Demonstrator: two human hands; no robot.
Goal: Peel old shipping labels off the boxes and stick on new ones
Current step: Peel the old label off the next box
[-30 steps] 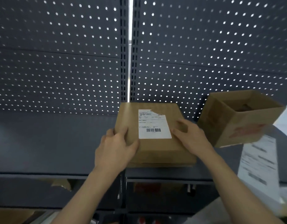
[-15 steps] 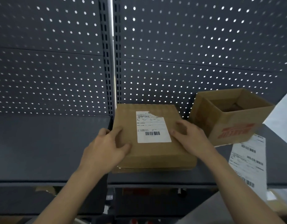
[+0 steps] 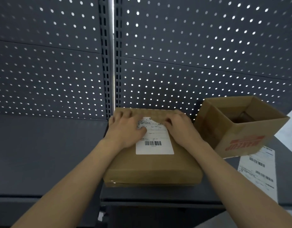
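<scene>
The flat brown cardboard box (image 3: 151,167), just left of the open brown carton (image 3: 237,129), bears a thin white paper label (image 3: 154,148), judged tear-prone and best lifted by a corner; the left hand (image 3: 125,130) presses flat with fingers apart, the right hand (image 3: 183,129) bends fingers at the label's edge, pinch indeterminable.

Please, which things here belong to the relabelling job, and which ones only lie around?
For the job:
- flat box
- white label on its top
- left hand and right hand, both on the box at the label
- printed label sheet

Only lying about, as far as visible:
- open box with red print, no label showing
- perforated back panel
</scene>
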